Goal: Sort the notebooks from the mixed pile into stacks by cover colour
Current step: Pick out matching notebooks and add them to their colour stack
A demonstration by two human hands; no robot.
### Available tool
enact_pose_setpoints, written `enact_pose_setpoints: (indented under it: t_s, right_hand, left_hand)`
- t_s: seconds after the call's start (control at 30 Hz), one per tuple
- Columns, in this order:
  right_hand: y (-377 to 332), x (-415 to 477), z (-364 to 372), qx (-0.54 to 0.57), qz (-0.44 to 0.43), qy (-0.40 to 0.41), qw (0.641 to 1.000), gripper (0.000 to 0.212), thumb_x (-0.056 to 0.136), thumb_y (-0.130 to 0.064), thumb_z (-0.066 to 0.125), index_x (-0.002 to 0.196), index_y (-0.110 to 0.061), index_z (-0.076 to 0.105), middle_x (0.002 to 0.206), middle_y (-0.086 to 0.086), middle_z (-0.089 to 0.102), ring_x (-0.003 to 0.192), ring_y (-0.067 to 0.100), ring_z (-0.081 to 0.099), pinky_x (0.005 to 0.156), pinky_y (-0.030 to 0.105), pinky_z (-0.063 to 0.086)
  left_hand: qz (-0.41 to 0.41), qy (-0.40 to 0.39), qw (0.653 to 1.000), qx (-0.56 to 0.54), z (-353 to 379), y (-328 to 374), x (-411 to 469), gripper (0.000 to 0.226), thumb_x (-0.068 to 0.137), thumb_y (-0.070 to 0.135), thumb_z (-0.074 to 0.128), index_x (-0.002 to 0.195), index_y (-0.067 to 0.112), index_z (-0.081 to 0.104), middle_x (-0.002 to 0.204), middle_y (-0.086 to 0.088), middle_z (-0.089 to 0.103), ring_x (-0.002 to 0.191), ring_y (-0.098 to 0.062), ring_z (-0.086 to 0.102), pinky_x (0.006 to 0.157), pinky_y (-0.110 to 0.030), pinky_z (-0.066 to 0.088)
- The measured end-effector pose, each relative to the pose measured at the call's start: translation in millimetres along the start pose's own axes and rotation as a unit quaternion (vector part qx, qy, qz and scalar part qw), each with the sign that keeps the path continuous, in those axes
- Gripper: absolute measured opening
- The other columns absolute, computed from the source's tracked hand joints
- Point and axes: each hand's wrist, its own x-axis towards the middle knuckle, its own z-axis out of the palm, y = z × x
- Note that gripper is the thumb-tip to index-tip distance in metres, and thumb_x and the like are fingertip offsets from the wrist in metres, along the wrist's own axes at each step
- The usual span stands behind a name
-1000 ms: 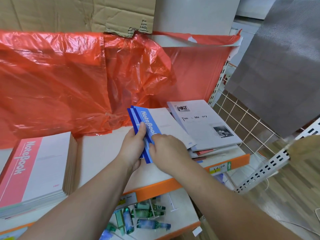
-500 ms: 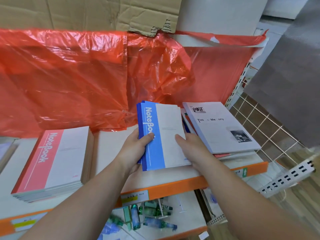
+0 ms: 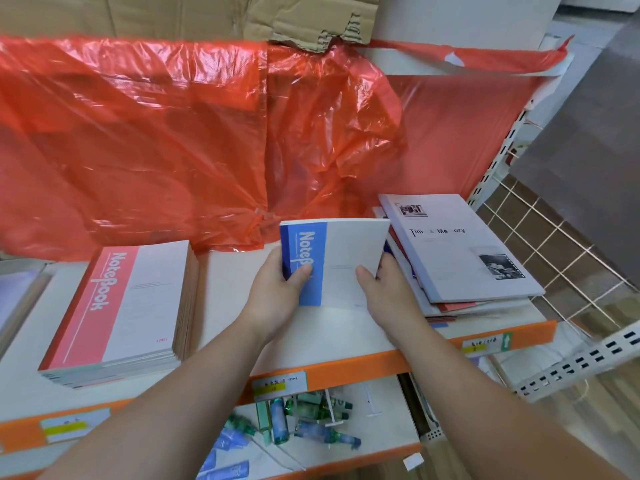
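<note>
Bright, even, diffuse light fills the view, and no hard shadow edges show. The red plastic (image 3: pixel 156 133) carries pale glare along its folds from nine to twelve o'clock. Only a faint shadow lies beside the pink stack (image 3: pixel 121 306). Print on the blue notebook (image 3: pixel 311 265) is fairly sharp, while the bottles (image 3: pixel 311 410) at six o'clock look soft. Wide-angle distortion bends the shelf (image 3: pixel 225 289) edge and the rack (image 3: pixel 554 258) at three o'clock.

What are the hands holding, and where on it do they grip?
Thin blue-and-white paper notebooks, held together: the left hand grips the blue spine edge, thumb on the cover; the right hand grips the opposite white edge.
</note>
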Motion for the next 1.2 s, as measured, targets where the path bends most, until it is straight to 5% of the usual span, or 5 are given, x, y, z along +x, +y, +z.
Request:
enact_pose_setpoints:
  t_s: [0.53,0.8,0.93,1.03,1.2]
  right_hand:
    - [17.4,-1.5,3.5,-0.089,0.01,-0.001,0.996,0.009,0.098,-0.036,0.049,0.102,-0.041,0.045,0.107,-0.018,0.06,0.105,0.009,0.058,0.092,0.038,0.05]
    - [17.3,-9.4,6.2,-0.099,-0.003,0.022,0.995,0.003,0.1,-0.031,0.047,0.102,-0.029,0.046,0.095,-0.022,0.054,0.095,0.01,0.056,0.079,0.03,0.045]
    - [6.1,-9.6,4.3,-0.095,-0.014,-0.007,0.995,0.005,0.101,-0.03,0.047,0.104,-0.027,0.049,0.093,-0.023,0.057,0.089,0.003,0.057,0.075,0.028,0.047]
    - [-10.8,-12.9,13.3,-0.05,-0.026,-0.058,0.997,0.007,0.102,-0.024,0.046,0.109,-0.027,0.048,0.092,-0.025,0.054,0.083,-0.01,0.052,0.067,0.011,0.039]
    - [-49.1,-21.3,56.4,0.002,-0.065,-0.111,0.992,0.015,0.101,-0.02,0.048,0.113,-0.024,0.053,0.107,-0.016,0.063,0.097,0.002,0.059,0.075,0.016,0.044]
  left_hand:
    - [-0.013,0.023,0.994,0.106,8.1,-9.4,2.8,0.028,0.102,0.02,0.05,0.13,0.021,0.05,0.119,0.012,0.062,0.108,-0.009,0.058,0.087,-0.026,0.041]
    - [-0.013,0.046,0.991,0.123,13.6,-8.1,-0.6,0.024,0.103,0.019,0.048,0.126,0.022,0.048,0.114,0.014,0.06,0.099,-0.004,0.056,0.075,-0.013,0.041]
    - [-0.009,0.071,0.987,0.143,8.3,-2.7,-9.0,0.019,0.102,0.021,0.05,0.121,0.02,0.05,0.115,0.01,0.062,0.106,-0.013,0.059,0.082,-0.027,0.043]
    - [0.013,0.12,0.979,0.163,-10.1,7.5,-21.0,0.017,0.101,0.024,0.053,0.116,0.019,0.051,0.111,0.009,0.062,0.103,-0.014,0.06,0.08,-0.031,0.045]
    - [0.024,0.215,0.958,0.187,-65.2,36.3,-40.3,0.018,0.095,0.027,0.061,0.103,0.017,0.048,0.098,0.002,0.065,0.091,-0.019,0.062,0.078,-0.038,0.048]
